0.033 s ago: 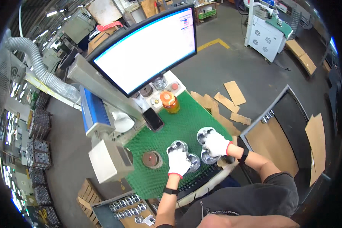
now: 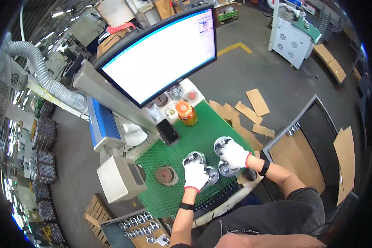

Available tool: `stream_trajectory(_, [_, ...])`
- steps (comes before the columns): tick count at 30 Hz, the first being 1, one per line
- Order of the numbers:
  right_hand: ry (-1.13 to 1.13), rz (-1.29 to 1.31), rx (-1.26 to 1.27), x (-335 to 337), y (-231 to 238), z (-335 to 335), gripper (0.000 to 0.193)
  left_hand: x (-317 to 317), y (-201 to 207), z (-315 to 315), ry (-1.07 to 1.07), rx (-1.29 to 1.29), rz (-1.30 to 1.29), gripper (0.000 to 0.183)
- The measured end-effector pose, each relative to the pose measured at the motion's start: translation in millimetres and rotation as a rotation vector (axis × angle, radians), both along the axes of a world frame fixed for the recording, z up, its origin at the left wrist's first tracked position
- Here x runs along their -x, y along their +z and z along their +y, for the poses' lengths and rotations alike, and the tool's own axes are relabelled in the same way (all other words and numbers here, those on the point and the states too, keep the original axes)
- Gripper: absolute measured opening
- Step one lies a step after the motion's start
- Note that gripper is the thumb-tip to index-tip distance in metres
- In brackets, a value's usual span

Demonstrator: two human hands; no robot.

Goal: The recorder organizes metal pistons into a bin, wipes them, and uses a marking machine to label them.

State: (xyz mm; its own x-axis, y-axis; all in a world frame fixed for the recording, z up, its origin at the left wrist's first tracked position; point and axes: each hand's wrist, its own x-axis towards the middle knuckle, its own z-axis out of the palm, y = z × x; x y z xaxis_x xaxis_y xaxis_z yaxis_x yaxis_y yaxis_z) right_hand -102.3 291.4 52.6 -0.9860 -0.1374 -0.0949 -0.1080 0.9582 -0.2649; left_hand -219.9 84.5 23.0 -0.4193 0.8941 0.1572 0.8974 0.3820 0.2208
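I note four shiny round metal parts clustered on the green mat, near its front edge. My left hand, gloved white, lies closed over two of them; my right hand grips the other pair. A round fixture disc sits left, an orange bottle behind, beneath the monitor.

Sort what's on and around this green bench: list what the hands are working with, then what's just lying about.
In hand:
left hand and right hand on shiny metal parts
round fixture on the green mat

Lying about:
orange bottle
phone
cardboard scraps
tray of metal parts
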Motion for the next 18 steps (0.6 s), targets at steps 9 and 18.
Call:
stream_trajectory(9, [0.196,0.227,-0.010,116,-49,78,0.015,82,-42,77,0.101,0.163,-0.055,0.029])
stream_trajectory(18, [-0.068,0.306,-0.034,72,-6,18,0.043,-31,23,-9,0.370,-0.045,-0.174,0.041])
